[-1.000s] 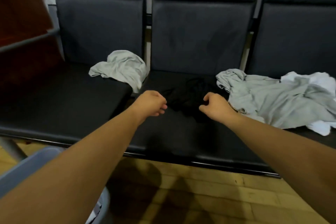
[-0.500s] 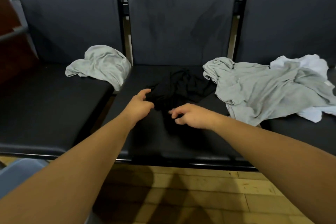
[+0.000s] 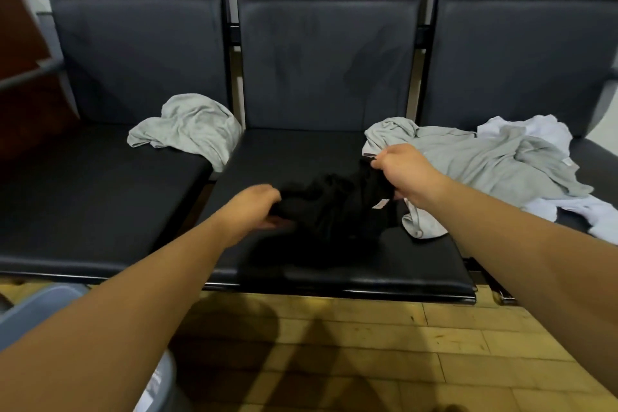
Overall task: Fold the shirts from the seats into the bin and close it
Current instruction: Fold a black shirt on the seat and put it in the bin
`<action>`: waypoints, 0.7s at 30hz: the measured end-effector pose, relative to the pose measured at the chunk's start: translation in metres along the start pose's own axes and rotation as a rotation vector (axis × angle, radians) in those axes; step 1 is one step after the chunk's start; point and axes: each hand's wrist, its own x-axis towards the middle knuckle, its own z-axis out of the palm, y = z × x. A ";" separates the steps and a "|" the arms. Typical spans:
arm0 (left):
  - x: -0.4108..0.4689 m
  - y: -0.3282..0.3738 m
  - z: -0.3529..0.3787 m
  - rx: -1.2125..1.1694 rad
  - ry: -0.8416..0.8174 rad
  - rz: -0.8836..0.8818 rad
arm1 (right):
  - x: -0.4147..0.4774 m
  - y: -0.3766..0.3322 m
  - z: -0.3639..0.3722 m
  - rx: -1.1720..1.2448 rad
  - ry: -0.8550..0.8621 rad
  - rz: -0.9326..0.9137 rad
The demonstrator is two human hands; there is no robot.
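You're in dim, even indoor light. Your left hand (image 3: pixel 250 211) is smeared by motion blur, while your right hand (image 3: pixel 405 174) reads sharp. The black shirt (image 3: pixel 337 206) nearly merges with the dark seats (image 3: pixel 100 197). Soft arm shadows fall on the wooden floor (image 3: pixel 451 344). Straight lines bow toward the outer edges.

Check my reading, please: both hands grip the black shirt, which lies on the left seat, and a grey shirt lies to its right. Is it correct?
One point is wrong: in the head view the black shirt lies on the middle seat, not the left. The rest stands: left hand and right hand both grip it, and a grey shirt lies to its right.
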 end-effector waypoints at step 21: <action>-0.100 0.065 -0.018 -0.560 -0.082 0.153 | -0.110 -0.044 0.042 0.262 -0.379 -0.299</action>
